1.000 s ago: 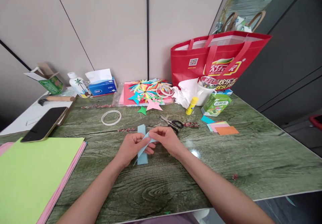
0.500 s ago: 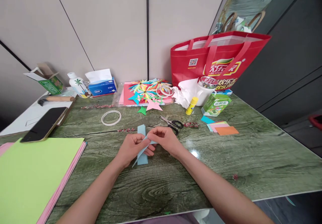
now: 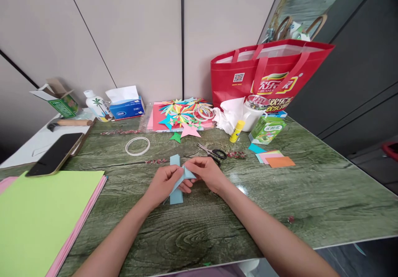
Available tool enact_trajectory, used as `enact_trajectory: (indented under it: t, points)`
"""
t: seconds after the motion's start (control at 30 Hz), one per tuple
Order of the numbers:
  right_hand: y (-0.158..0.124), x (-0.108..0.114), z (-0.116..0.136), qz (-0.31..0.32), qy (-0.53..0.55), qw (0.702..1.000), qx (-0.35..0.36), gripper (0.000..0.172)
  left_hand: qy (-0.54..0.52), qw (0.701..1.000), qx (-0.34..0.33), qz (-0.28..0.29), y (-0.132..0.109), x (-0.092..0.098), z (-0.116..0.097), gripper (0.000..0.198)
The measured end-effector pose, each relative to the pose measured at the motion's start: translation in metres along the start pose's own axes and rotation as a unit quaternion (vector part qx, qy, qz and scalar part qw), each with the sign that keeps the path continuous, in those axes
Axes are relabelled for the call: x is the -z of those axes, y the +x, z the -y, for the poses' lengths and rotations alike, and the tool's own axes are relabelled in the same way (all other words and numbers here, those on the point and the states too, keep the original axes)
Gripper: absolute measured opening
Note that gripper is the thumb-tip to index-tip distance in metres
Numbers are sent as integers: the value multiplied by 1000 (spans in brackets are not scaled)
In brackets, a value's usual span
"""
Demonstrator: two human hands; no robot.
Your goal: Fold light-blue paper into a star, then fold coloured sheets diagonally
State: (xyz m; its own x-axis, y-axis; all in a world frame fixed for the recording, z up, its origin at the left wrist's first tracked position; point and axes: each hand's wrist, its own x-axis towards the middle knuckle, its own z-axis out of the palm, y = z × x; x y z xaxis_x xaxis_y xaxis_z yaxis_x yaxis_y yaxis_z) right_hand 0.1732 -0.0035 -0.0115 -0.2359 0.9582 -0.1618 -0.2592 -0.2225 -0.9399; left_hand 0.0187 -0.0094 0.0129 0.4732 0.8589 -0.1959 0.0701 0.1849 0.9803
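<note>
Between both hands is a folded light-blue paper strip, its right end bent into a small triangular flap. My left hand is closed on the strip's left part, with the thumb on top. My right hand pinches the folded end. Under my hands, another light-blue paper strip lies upright in view on the table; its middle is hidden by my fingers. Scissors with black handles rest just beyond my right hand. A roll of white tape lies beyond my left hand.
Light-green paper sheets and a phone lie at left. At the back are folded paper stars, a tissue pack, a glue stick, a mug and a red bag. Coloured paper pieces lie at right.
The held strip has turned slightly, and its folded right end now shows as a wider triangular flap. My right thumb and fingers have shifted slightly on it.
</note>
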Motion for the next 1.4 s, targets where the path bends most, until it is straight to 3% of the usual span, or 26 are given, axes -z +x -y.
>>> enact_trajectory:
  t: [0.27,0.73,1.03,1.4]
  points:
    - [-1,0,1,26,55,998,-19,25,91,993,-46,-59,2,0,6,24]
    - [0,4,2,40,62,995,-73,24,90,982,-108,-124,0,0,4,13]
    - [-1,3,2,25,-15,999,-15,22,40,982,-89,-162,1,1,1,14]
    - [-4,1,11,51,-68,996,32,25,-27,994,-30,-102,0,3,-2,23]
